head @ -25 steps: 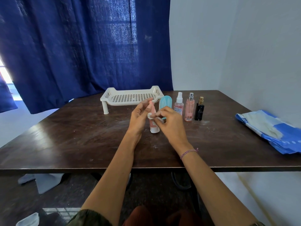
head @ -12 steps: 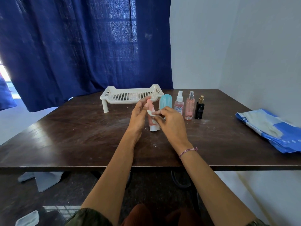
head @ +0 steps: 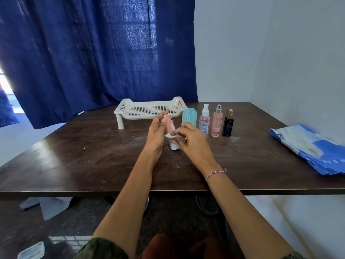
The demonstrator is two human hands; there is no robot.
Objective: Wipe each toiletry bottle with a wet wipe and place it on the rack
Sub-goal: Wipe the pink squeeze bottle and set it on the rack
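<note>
A pink tube (head: 170, 128) with a white cap stands cap-down on the dark table (head: 93, 156). My left hand (head: 156, 133) holds its upper end between thumb and fingers. My right hand (head: 192, 142) pinches a small white wet wipe (head: 171, 135) against the tube's side. Behind them stands the white slotted rack (head: 149, 109), with nothing on it. To the right of the tube stand a teal bottle (head: 189, 116), a white-capped spray bottle (head: 204, 120), a pink spray bottle (head: 217, 121) and a black bottle (head: 228, 124).
A blue and white wipes pack (head: 308, 146) lies at the table's right edge. A dark blue curtain (head: 84, 53) hangs behind the table, and a white wall closes the right side. Grey objects lie on the floor below the table's left front.
My right hand has slid the wipe down the tube's side, from near its top to its middle. The left hand keeps its hold at the top.
</note>
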